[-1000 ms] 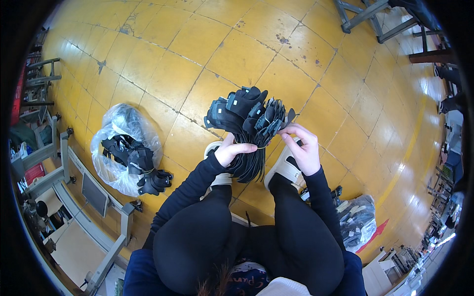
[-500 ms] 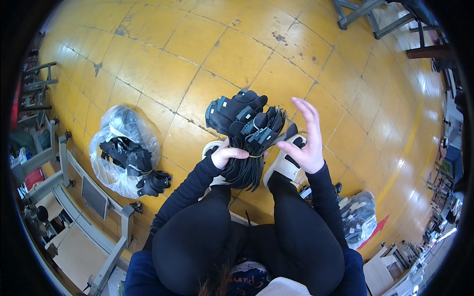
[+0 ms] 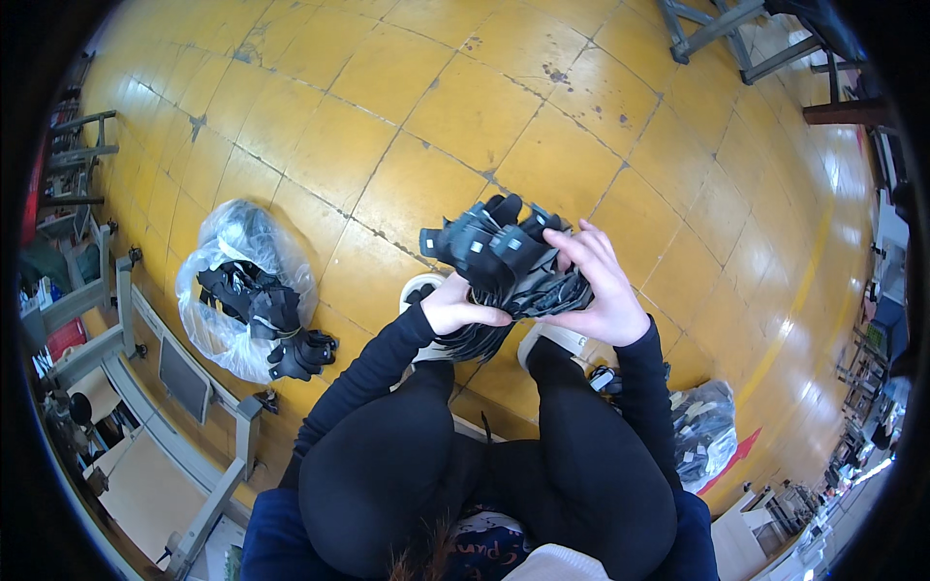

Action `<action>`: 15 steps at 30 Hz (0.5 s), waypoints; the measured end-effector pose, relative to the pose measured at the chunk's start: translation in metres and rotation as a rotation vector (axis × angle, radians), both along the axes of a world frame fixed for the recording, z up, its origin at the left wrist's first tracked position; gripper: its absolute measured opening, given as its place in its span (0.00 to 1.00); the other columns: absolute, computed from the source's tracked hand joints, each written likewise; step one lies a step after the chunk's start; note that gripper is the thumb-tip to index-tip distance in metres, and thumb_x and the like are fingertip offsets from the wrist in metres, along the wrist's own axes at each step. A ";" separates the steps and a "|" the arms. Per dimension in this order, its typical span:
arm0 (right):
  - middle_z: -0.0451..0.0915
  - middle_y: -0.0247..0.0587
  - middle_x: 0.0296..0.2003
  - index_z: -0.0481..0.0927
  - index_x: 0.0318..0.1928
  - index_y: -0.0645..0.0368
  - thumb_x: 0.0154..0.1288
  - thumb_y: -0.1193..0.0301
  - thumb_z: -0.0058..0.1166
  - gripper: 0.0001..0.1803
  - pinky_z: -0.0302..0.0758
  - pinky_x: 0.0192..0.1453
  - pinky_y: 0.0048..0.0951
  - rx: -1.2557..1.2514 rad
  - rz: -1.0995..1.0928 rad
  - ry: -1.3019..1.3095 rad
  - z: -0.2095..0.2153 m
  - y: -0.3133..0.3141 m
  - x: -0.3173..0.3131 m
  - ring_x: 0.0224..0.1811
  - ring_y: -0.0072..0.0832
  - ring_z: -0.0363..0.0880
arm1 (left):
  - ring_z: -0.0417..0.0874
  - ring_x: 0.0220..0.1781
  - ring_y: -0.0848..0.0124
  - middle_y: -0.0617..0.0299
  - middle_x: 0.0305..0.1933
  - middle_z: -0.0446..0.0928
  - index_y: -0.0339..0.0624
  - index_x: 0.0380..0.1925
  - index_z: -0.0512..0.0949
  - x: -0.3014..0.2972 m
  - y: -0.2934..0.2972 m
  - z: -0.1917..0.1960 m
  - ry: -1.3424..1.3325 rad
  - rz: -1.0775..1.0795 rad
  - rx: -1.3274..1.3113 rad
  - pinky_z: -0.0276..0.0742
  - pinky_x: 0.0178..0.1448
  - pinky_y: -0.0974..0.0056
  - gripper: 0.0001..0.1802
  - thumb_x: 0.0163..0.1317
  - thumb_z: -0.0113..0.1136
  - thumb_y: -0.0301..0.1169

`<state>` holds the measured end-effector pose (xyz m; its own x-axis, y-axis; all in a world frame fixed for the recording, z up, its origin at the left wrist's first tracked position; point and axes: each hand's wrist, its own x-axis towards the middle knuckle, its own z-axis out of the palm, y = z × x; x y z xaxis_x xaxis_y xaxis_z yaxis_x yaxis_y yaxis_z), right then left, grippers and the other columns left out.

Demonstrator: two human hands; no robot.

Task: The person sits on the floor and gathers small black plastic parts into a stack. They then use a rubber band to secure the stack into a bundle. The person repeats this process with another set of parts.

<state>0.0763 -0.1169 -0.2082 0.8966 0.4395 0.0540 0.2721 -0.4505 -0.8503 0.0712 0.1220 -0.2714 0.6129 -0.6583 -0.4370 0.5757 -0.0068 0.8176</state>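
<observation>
Above my shoes I have a thick bundle of black fabric pieces, rounded tabs and pale small labels at its far end, thin strap-like ends hanging toward me. My left hand grips its near left side, thumb laid across the middle. Around the right side curves my right hand, its fingers over the top edge and its thumb close to the left thumb. Both palms and the underside of the bundle are hidden.
On the yellow tiled floor at left lies a clear plastic bag with similar black pieces. Another filled plastic bag is beside my right leg. A grey metal frame stands at lower left; grey legs show at the far right.
My right hand, raised and spread beside the bundle before, has come in and closed on its right side. The bundle has tilted and shifted slightly right; the yellowish band round it no longer shows.
</observation>
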 end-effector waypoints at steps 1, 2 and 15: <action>0.68 0.35 0.33 0.70 0.61 0.52 0.36 0.68 0.73 0.45 0.57 0.70 0.48 -0.018 0.010 -0.017 -0.003 0.000 -0.001 0.47 0.36 0.70 | 0.68 0.63 0.65 0.54 0.60 0.70 0.35 0.63 0.62 0.001 0.000 0.001 0.024 -0.017 0.012 0.59 0.68 0.62 0.42 0.46 0.70 0.28; 0.69 0.36 0.33 0.71 0.61 0.52 0.36 0.68 0.73 0.45 0.57 0.69 0.48 -0.011 0.008 -0.011 -0.005 -0.001 -0.001 0.47 0.37 0.70 | 0.67 0.63 0.65 0.54 0.60 0.70 0.35 0.62 0.63 0.001 -0.001 0.003 0.049 -0.034 0.024 0.60 0.68 0.62 0.42 0.45 0.71 0.29; 0.71 0.39 0.39 0.71 0.56 0.52 0.34 0.76 0.72 0.42 0.62 0.65 0.43 0.232 -0.063 -0.076 -0.029 -0.002 -0.009 0.50 0.41 0.68 | 0.69 0.61 0.66 0.55 0.58 0.72 0.34 0.59 0.66 0.003 -0.003 0.002 -0.041 -0.013 0.034 0.62 0.66 0.62 0.40 0.45 0.72 0.31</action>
